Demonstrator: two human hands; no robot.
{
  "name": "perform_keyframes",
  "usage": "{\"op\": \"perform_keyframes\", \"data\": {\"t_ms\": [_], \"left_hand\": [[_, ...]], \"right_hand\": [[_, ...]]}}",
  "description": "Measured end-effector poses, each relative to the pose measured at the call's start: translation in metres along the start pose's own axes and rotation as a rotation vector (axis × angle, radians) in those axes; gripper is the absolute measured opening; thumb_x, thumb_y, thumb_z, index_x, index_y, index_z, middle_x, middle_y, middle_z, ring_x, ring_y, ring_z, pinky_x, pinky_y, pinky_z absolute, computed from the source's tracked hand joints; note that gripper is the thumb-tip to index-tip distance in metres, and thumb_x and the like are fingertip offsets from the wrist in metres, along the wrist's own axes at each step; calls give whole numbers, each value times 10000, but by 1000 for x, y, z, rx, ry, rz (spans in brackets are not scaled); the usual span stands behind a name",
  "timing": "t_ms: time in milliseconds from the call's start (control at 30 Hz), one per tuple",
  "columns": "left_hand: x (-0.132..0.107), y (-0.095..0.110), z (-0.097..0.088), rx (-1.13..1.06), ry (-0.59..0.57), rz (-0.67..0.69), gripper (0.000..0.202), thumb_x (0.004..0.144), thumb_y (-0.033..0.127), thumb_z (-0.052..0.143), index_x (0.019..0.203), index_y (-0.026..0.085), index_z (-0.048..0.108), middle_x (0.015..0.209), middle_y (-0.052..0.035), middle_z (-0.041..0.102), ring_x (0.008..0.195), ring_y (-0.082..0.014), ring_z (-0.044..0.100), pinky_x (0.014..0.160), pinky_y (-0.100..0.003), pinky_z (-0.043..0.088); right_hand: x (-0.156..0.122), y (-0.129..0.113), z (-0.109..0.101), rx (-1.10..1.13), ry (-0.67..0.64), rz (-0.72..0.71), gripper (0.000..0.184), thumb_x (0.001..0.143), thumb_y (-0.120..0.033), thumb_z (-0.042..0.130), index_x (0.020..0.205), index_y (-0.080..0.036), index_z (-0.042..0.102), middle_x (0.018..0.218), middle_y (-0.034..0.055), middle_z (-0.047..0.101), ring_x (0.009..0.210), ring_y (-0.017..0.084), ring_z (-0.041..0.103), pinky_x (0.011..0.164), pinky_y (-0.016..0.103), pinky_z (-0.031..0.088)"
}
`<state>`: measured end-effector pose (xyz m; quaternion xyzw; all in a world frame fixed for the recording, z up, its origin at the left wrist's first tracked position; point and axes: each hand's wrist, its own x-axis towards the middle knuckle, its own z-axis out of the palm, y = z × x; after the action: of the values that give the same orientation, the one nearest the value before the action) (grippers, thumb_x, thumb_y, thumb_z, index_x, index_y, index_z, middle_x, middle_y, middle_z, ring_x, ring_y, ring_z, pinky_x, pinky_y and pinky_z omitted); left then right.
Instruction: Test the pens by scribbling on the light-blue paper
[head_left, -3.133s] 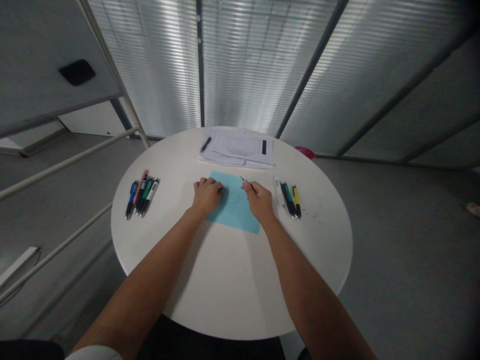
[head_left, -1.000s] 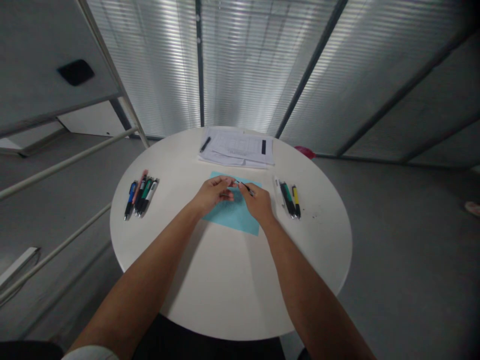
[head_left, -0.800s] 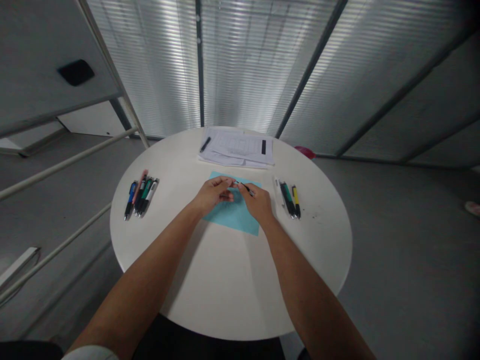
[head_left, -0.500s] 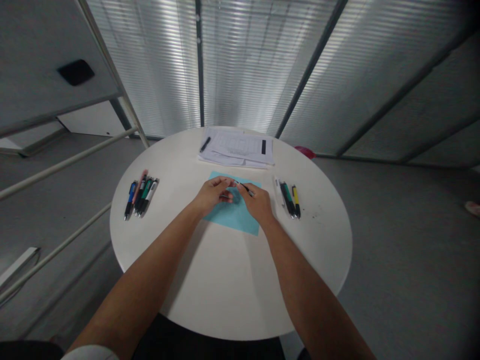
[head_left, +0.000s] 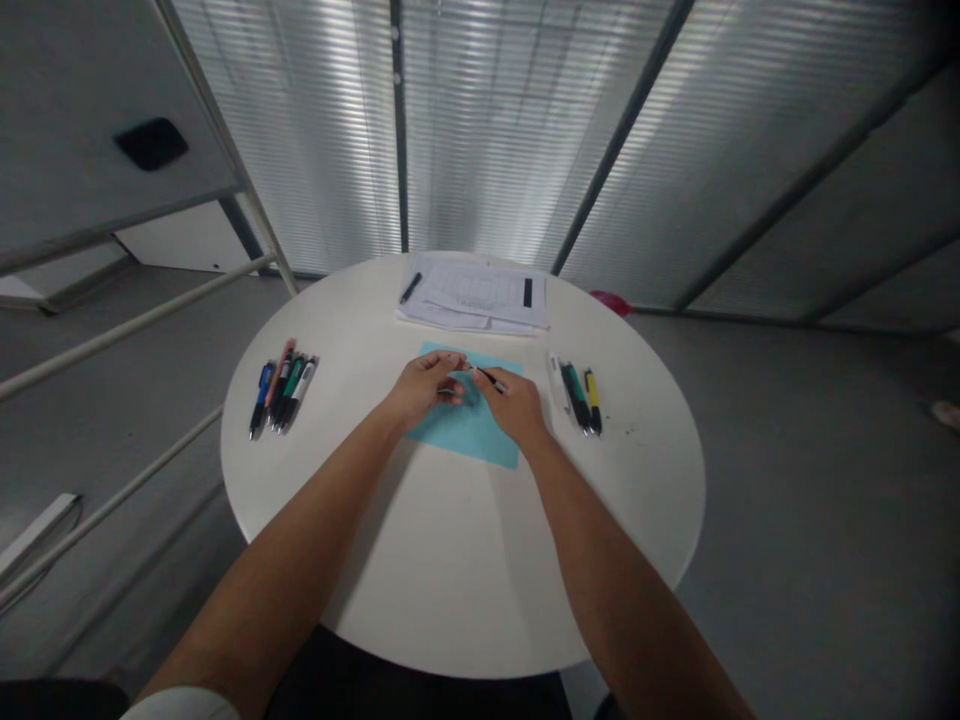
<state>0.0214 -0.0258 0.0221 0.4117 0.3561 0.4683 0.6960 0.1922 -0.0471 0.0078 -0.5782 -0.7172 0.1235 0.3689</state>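
On a round white bench [head_left: 450,580], a slim black pen [head_left: 489,378] is pinched in the right hand [head_left: 511,410], its tip toward the left hand [head_left: 427,383], whose curled fingers sit just beside it; whether they hold anything cannot be told. Both hands rest over a pale blue sheet [head_left: 459,445].

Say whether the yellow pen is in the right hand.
No: the yellow pen lies on the round white table, while the right hand holds a dark pen.
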Motion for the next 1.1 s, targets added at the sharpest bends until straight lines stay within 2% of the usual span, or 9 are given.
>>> {"op": "perform_keyframes", "data": {"t_ms": [300, 633, 1100], "left_hand": [[1, -3, -1, 47, -9, 23, 287, 793, 372, 729, 932, 134, 653, 971, -93, 649, 607, -95, 589, 546, -276, 544], [2, -3, 1, 101, 31, 31, 310, 770, 396, 743, 898, 131, 645, 912, -78, 648, 591, -92, 577, 541, -285, 539], [2, -2, 3, 270, 82, 75, 191, 779, 304, 703, 861, 137, 662, 762, -33, 618, 570, -92, 557, 496, -229, 481]], "right_hand": [[0, 1, 1, -44, -7, -4, 385, 950, -518, 463, 979, -262, 749, 925, 32, 759, 817, 186, 682, 714, 275, 461], [0, 2, 2, -90, -26, -24, 395, 958, -523, 448, 971, -269, 749, 921, 30, 761, 805, 189, 685, 678, 282, 441], [0, 5, 3, -111, -32, -59, 396, 958, -522, 446, 1008, -261, 740, 960, 35, 761, 869, 203, 693, 731, 295, 458]]}}
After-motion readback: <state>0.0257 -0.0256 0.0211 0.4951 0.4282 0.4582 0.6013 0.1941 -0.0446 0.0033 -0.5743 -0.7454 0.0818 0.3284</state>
